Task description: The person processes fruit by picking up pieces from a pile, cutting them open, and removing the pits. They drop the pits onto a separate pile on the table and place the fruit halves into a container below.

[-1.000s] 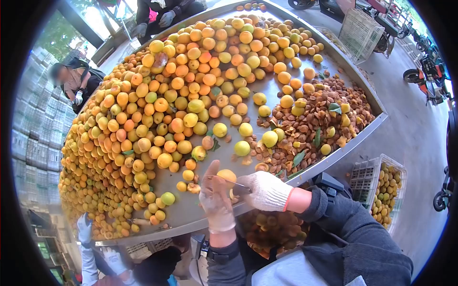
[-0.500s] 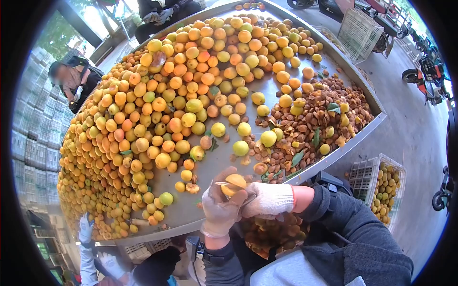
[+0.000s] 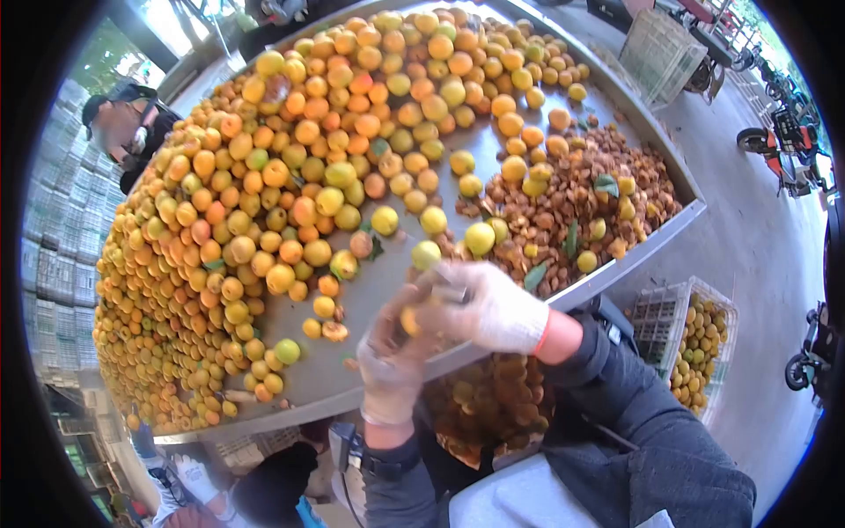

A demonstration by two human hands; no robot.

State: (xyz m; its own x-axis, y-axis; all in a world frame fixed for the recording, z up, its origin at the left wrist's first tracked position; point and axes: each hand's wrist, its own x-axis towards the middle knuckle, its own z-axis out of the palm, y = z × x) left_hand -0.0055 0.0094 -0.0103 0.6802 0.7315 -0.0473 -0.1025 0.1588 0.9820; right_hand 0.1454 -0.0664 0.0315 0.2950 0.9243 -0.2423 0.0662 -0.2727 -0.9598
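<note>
Both my gloved hands are together over the near edge of the metal table (image 3: pixel 326 387), smeared by motion. My left hand (image 3: pixel 392 365) is closed round an apricot (image 3: pixel 410 321), of which only a blurred orange patch shows. My right hand (image 3: pixel 497 308) is closed on what looks like a small knife (image 3: pixel 452 292); a short dark, metallic part shows at its fingers, close to the apricot. Just beyond the hands lie a yellow-green apricot (image 3: pixel 426 255) and a heap of brown pits (image 3: pixel 563 233) with leaves and fruit scraps. Whether the fruit is cut through is hidden by blur.
A large pile of apricots (image 3: pixel 264 194) covers the table's left and far side. Below the near edge more fruit halves (image 3: pixel 493 405) lie in a container. A crate of apricots (image 3: pixel 695 352) stands at right. Co-workers (image 3: pixel 132 128) sit round the table; another person's gloved hand (image 3: pixel 194 480) is lower left.
My right hand has moved up and left, over the fruit; the apricot's open cut side no longer shows clearly. The view has shifted slightly. The co-worker's hand at lower left has moved lower.
</note>
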